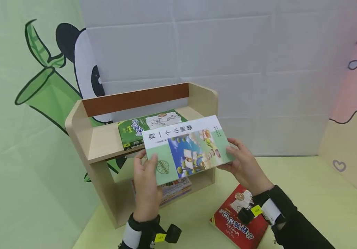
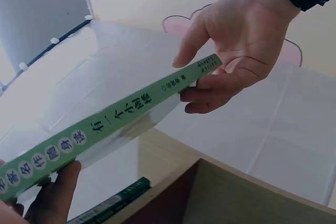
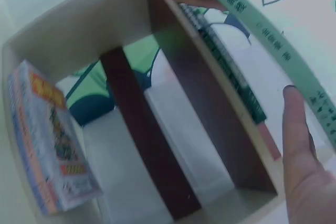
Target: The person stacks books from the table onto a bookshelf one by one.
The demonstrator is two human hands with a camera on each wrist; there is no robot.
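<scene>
Both hands hold a light green and white paperback book (image 1: 194, 152) by its two ends, tilted in front of the upper shelf. The left hand (image 1: 147, 188) grips its left end, thumb on the cover. At the other end, the right hand (image 1: 247, 169) pinches the book between thumb and fingers. In the left wrist view the green spine (image 2: 113, 116) faces the camera. Behind the held book, a dark green book (image 1: 131, 129) lies flat on the upper shelf, partly covered from view.
A small wooden shelf (image 1: 100, 141) with two levels stands on the pale yellow table (image 1: 302, 193). Its lower level holds a stack of books (image 3: 55, 140). Below the right wrist, a red book (image 1: 232, 221) lies on the table. A printed cloth backdrop (image 1: 228, 45) hangs behind.
</scene>
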